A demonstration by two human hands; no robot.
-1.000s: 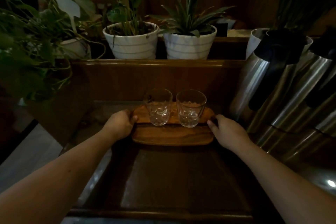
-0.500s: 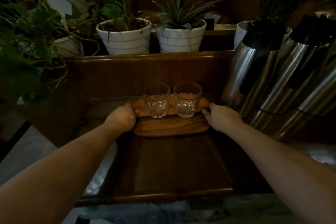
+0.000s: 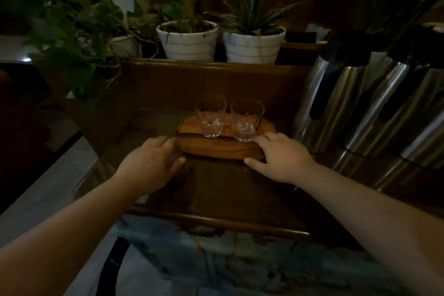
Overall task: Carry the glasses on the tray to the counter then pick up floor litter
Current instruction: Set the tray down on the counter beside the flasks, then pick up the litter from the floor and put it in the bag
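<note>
A small wooden tray (image 3: 216, 149) rests on the dark wooden counter (image 3: 216, 190). Two clear, empty glasses stand side by side on its far half, the left glass (image 3: 211, 120) and the right glass (image 3: 246, 124). My left hand (image 3: 153, 163) hovers just off the tray's left edge with its fingers apart and nothing in it. My right hand (image 3: 281, 158) lies at the tray's front right corner, fingers spread; its fingertips come close to the right glass, and its thumb runs along the tray's front edge. No litter is visible in this dim view.
Tall steel vacuum flasks (image 3: 336, 103) crowd the counter's right side, close to my right hand. Behind a raised wooden ledge (image 3: 216, 65) stand two white plant pots (image 3: 189, 41), (image 3: 254, 43), with leafy plants (image 3: 72, 38) on the left. Pale floor (image 3: 48, 187) lies left of the counter.
Both hands held the tray's sides before; now their fingers have loosened and drawn back toward me. The tray sits still on the counter. My view has pulled back and dropped.
</note>
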